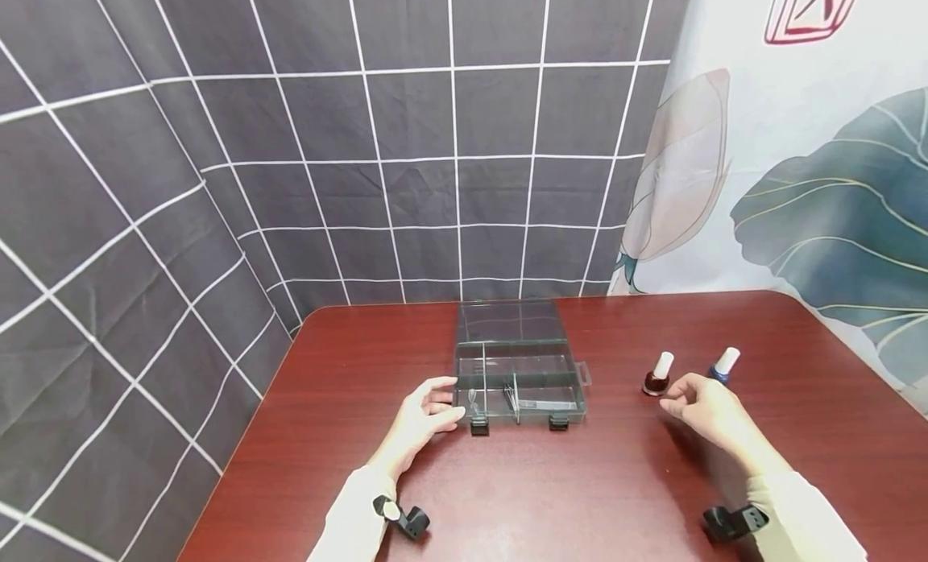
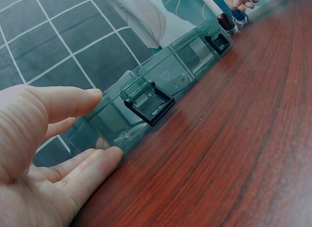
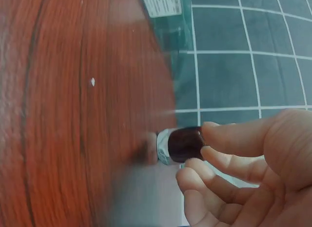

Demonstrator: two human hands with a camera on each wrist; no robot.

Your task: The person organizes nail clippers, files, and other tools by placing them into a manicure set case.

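Note:
A clear grey compartment box lies open on the red-brown table, its lid laid back. My left hand touches its front left corner with straight fingers; in the left wrist view the thumb and fingers bracket the box's end. My right hand reaches, fingers relaxed, to a dark red nail polish bottle with a white cap. In the right wrist view the fingertips meet that bottle without wrapping it. A blue bottle stands just behind.
Small thin metal pieces lie in the box's front compartments. Two black latches hang off its front edge. Dark checked cloth hangs behind and to the left, a leaf-print curtain to the right.

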